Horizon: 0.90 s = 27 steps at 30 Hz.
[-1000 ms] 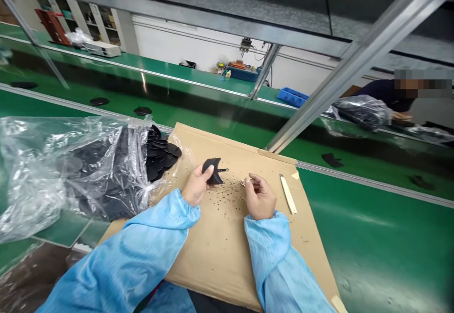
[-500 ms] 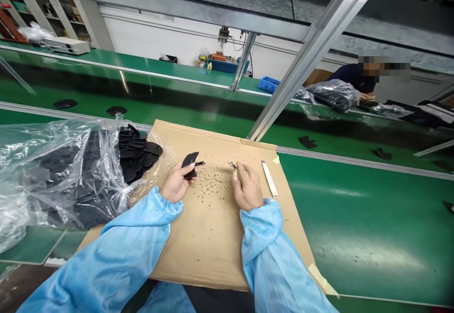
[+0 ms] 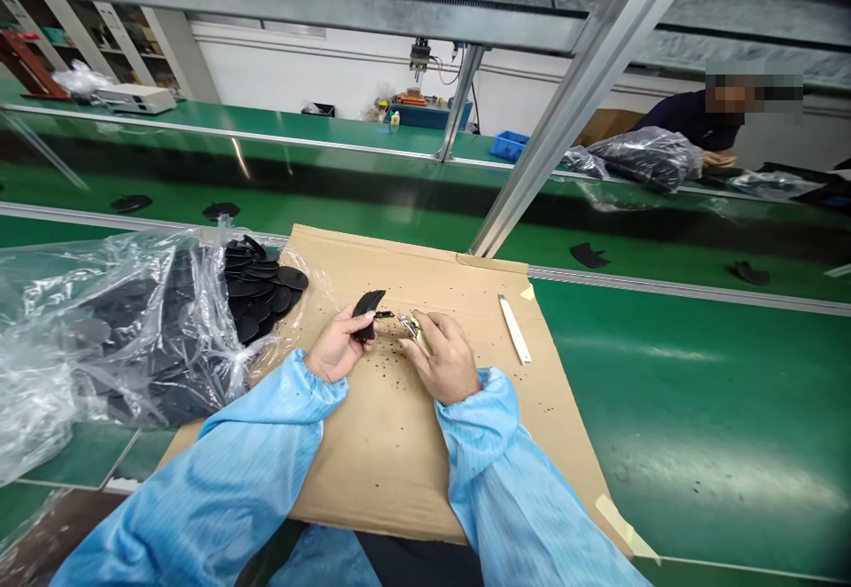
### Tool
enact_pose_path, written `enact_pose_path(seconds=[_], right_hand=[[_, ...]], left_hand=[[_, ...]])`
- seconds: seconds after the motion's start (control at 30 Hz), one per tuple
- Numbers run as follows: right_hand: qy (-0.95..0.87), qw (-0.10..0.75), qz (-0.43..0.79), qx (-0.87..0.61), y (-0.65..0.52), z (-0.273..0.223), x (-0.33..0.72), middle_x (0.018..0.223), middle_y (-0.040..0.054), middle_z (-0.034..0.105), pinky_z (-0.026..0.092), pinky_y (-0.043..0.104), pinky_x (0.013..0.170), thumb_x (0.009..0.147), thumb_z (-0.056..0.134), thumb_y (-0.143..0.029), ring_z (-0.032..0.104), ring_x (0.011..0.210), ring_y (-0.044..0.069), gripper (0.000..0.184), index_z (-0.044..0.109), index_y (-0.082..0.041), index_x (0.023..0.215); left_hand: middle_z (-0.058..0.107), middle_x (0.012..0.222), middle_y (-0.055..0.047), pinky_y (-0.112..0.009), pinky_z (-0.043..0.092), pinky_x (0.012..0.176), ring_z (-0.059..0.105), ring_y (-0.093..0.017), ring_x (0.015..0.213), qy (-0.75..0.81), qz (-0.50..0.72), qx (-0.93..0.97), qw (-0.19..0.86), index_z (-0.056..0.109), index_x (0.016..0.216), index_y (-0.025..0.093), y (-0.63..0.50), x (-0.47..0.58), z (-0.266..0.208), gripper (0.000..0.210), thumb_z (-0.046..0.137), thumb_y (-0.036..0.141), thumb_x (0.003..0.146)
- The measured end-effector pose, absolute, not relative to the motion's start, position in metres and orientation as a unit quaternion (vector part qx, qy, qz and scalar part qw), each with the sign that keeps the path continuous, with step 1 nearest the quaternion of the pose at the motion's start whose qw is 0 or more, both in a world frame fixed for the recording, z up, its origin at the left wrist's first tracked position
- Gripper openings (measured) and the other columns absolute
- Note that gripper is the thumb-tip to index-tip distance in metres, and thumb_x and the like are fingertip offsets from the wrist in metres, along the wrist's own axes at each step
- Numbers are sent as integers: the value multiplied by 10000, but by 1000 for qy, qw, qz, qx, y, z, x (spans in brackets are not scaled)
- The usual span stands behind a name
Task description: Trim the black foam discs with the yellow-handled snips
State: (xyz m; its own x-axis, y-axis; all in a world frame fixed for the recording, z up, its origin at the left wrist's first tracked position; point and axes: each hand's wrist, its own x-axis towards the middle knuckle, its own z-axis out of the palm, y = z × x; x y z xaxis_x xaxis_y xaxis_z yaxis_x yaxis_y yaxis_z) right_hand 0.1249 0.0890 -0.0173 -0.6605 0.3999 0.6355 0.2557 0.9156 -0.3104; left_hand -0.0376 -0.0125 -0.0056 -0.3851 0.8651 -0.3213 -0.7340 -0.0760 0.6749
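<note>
A curved black plastic part [image 3: 367, 310] is pinched in my left hand [image 3: 336, 348], with a thin black stub sticking out of its right side. My right hand [image 3: 447, 363] is closed around a small pair of nippers [image 3: 410, 327] with metal jaws and pale handles. The jaws point left, close to the stub; whether they touch it I cannot tell. Both hands are over a brown cardboard sheet [image 3: 372, 516] strewn with tiny black scraps [image 3: 399, 381]. Right of my right hand lies a white utility knife [image 3: 514, 330].
At left, a clear plastic bag [image 3: 126, 321] spills rounded black pieces [image 3: 262, 290]. Past the cardboard runs a green conveyor belt [image 3: 372, 228] carrying a few black parts [image 3: 589, 255]. A metal post [image 3: 565, 126] rises beyond the sheet. Another person [image 3: 691, 121] sits across at right.
My right hand has moved left with the nippers, bringing the jaws close to the black part. My left hand has shifted slightly right, still holding the part.
</note>
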Motion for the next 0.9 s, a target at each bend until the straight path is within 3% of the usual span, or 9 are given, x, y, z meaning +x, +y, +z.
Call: enact_pose_path(seconds=[0.27, 0.53, 0.73, 0.9], right_hand=[[-913, 371, 70, -156, 90, -17, 125, 1029, 114, 617, 498, 376, 861, 948, 510, -400, 576, 936, 238, 358, 585, -158, 1202], [-930, 319, 60, -170, 88, -17, 126, 967, 90, 634, 492, 320, 841, 961, 457, -286, 594, 883, 204, 276, 597, -159, 1162], [-901, 367, 129, -191, 87, -19, 125, 955, 80, 623, 493, 289, 829, 947, 495, -326, 592, 883, 193, 271, 608, -169, 1136], [-882, 393, 150, -213, 91, -18, 127, 916, 77, 606, 494, 307, 808, 920, 542, -340, 582, 860, 202, 293, 616, -151, 1132]], left_hand=[[567, 666, -17, -172, 374, 460, 511, -99, 553, 399, 733, 101, 542, 521, 857, 151, -12, -39, -13, 302, 749, 152, 659], [565, 655, -12, -166, 384, 452, 509, -94, 525, 392, 729, 103, 551, 488, 881, 152, -13, -38, -11, 348, 749, 153, 652], [583, 733, 6, -228, 514, 521, 639, -168, 642, 437, 746, 141, 483, 447, 960, 175, -13, -34, -4, 492, 813, 254, 640], [564, 719, 38, -112, 294, 359, 501, -63, 472, 448, 764, 160, 436, 455, 1098, 188, -11, -39, -5, 646, 860, 266, 600]])
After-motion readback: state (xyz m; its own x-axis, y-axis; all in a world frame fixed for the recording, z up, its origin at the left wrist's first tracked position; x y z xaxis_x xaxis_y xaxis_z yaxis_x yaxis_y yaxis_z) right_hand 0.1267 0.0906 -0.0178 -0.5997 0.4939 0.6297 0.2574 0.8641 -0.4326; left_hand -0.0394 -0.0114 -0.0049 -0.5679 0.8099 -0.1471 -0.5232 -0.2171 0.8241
